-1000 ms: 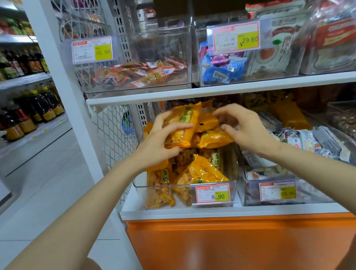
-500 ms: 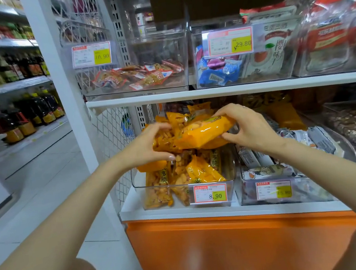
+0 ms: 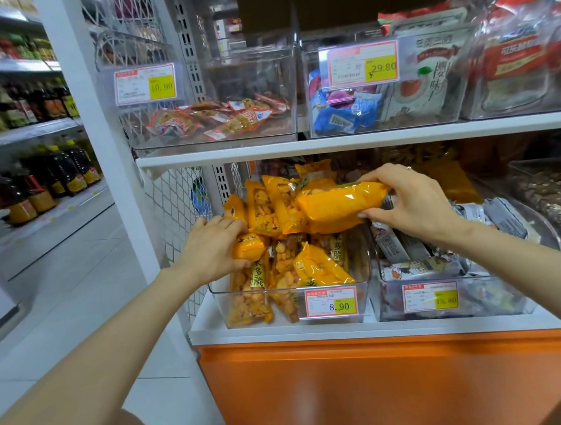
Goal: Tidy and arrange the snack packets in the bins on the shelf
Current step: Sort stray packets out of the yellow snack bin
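Mid-task, by the look of it. Right hand (image 3: 412,206) grips a yellow snack packet (image 3: 336,203) by its right end and holds it flat over the heap in the clear bin (image 3: 217,297), not set down. That bin sits at the left end of the lower shelf (image 3: 283,332). Left hand (image 3: 214,249) is curled round a small orange packet (image 3: 248,248) at the bin's left side.

Behind the hands, several upright packets (image 3: 272,209) stand in a rough row. The front ones lean and slump against the front wall, and one lies tilted above the 8.90 price tag (image 3: 330,302).

Left to do: place both held packets and straighten the front. The neighbouring bin (image 3: 387,304) of grey-white packets looks jumbled, with no hand on it. Likely well short of done.
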